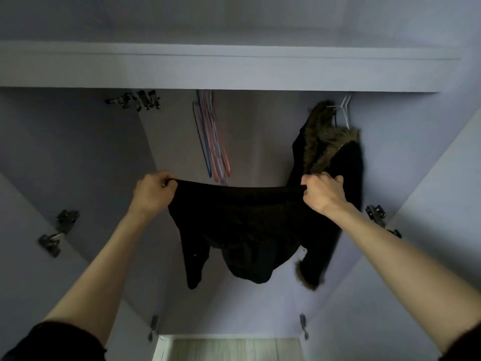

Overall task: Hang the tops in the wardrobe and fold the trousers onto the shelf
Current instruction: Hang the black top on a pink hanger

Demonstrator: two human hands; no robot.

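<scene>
Both arms are up inside the open wardrobe [78,152], and a black top [234,217] is stretched between them. The left hand [153,190], at nine o'clock from the garment, has its fingers curled tight round one end of the top's upper edge. The right hand [324,192], at three o'clock, bunches the other end in a closed fist. The edge runs taut and nearly level between the two fists, and the rest of the top droops toward six o'clock, one sleeve dangling lower left. Just behind the right hand, at one o'clock, a dark fur-trimmed coat [330,157] hangs from a white hanger [345,110]. At twelve o'clock from the top, a cluster of bare pink and blue hangers [212,142] hangs well apart from the coat. Metal door hinges [58,231] show at eight o'clock.
</scene>
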